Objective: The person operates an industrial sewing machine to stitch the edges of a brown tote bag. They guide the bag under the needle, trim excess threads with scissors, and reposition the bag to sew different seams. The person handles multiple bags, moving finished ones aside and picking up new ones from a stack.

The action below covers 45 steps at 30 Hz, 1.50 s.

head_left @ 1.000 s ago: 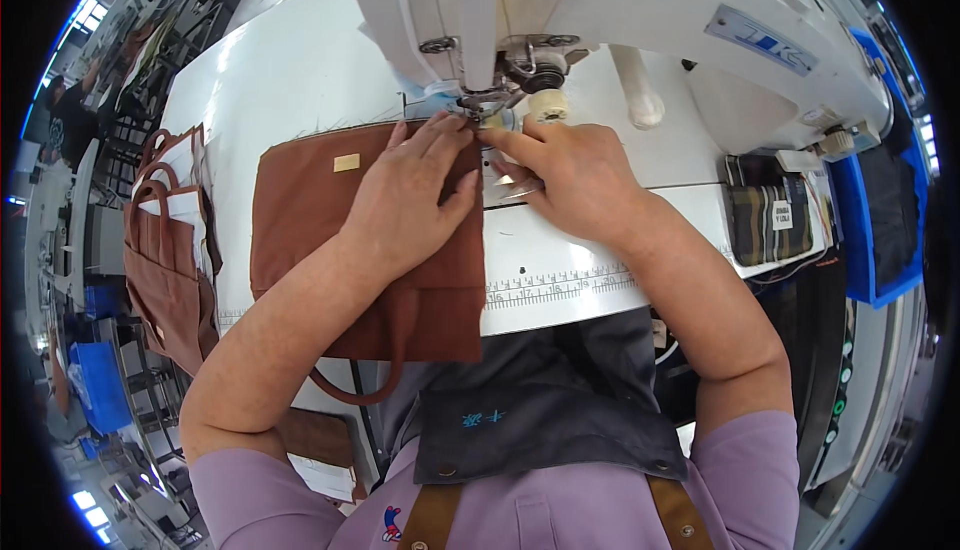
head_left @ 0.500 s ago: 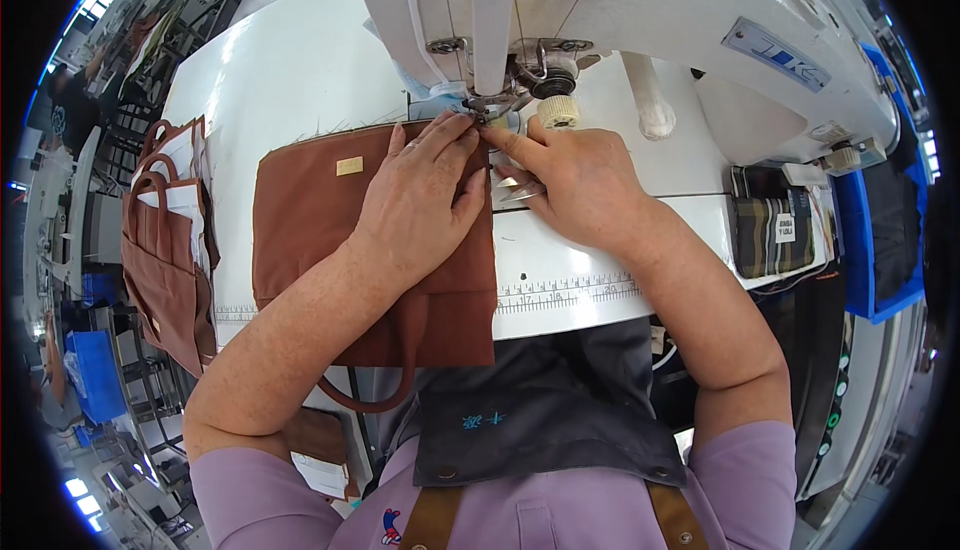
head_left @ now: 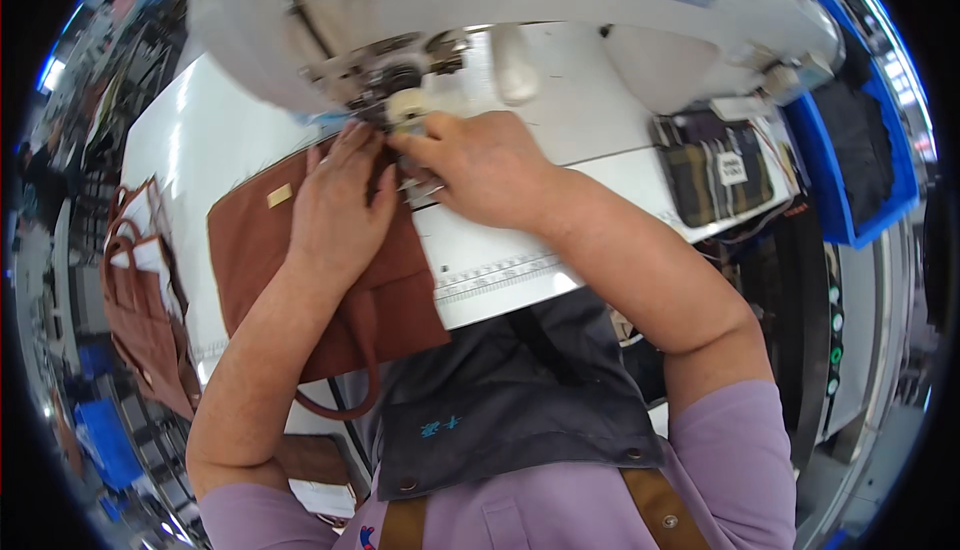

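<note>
A brown fabric bag panel with a small gold label and a hanging handle lies under the sewing machine. My left hand rests on the panel, fingers stretched flat toward the needle area. My right hand is right of it, index finger at the panel's edge by the needle, other fingers curled around a small silvery metal tool, probably snips. A cream knurled wheel sits just above my fingers. Motion blur hides the exact contact at the needle.
More brown bags lie at the table's left edge. A plaid fabric pouch is on the right, beside a blue bin holding dark material. A white table with a ruler strip supports the work. A distant person is at left.
The view has swung, so machine, table and hands appear further left and tilted, with more blur. Both hands remain by the needle, in much the same grip.
</note>
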Motion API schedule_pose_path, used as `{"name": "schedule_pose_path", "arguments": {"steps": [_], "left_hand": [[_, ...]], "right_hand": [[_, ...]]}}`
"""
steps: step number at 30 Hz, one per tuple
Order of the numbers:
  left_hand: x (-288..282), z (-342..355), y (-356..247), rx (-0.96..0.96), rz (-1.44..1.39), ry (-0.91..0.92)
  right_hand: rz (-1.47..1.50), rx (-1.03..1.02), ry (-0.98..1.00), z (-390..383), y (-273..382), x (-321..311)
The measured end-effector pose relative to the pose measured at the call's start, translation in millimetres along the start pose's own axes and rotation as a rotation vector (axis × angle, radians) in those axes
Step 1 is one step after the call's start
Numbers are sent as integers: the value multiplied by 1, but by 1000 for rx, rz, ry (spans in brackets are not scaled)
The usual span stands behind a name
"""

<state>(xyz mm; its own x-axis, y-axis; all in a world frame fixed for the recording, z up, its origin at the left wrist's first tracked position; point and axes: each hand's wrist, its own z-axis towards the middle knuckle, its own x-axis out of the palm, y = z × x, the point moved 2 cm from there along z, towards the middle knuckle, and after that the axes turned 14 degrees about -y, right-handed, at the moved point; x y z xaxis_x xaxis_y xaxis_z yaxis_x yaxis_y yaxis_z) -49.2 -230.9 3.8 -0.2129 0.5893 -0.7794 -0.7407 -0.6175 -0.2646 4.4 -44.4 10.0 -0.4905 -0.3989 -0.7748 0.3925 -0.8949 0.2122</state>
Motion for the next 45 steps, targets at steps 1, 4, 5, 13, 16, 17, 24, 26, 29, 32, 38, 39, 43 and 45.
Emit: {"name": "schedule_pose_path", "arguments": {"steps": [1, 4, 5, 13, 16, 17, 24, 26, 29, 32, 38, 39, 43, 45], "left_hand": [[0, 0, 1, -6, -12, 3], [1, 2, -1, -12, -27, 3], [-1, 3, -2, -9, -13, -1], [-2, 6, 2, 7, 13, 11], [-9, 6, -1, 58, 90, 30], [-15, 7, -5, 108, 148, 34], [-40, 0, -53, 135, 76, 92], [-37, 0, -54, 98, 48, 118], [-27, 0, -48, 29, -21, 117], [-26, 8, -46, -36, -10, 196], [-27, 10, -35, -82, -153, 181], [-27, 10, -32, -118, -197, 191], [-33, 6, -12, -305, -463, 270], [-36, 3, -7, -318, -505, 304]], "right_hand": [[22, -2, -6, 1, 0, 0], [44, 0, -47, -3, -4, -1], [56, -6, -67, -3, -4, 0], [83, 47, -99, -7, -11, -4], [77, 65, -117, -9, -14, -6], [70, 73, -114, -9, -14, -8], [119, 82, -120, -5, -8, -20], [132, 82, -145, -6, -8, -17], [147, 71, -143, -8, -10, -15], [158, 59, -130, -8, -11, -15], [168, 53, -169, -6, -7, -17], [171, 42, -180, -6, -7, -15], [194, 11, -167, -8, -7, -21], [212, -19, -173, -9, -6, -25]]}}
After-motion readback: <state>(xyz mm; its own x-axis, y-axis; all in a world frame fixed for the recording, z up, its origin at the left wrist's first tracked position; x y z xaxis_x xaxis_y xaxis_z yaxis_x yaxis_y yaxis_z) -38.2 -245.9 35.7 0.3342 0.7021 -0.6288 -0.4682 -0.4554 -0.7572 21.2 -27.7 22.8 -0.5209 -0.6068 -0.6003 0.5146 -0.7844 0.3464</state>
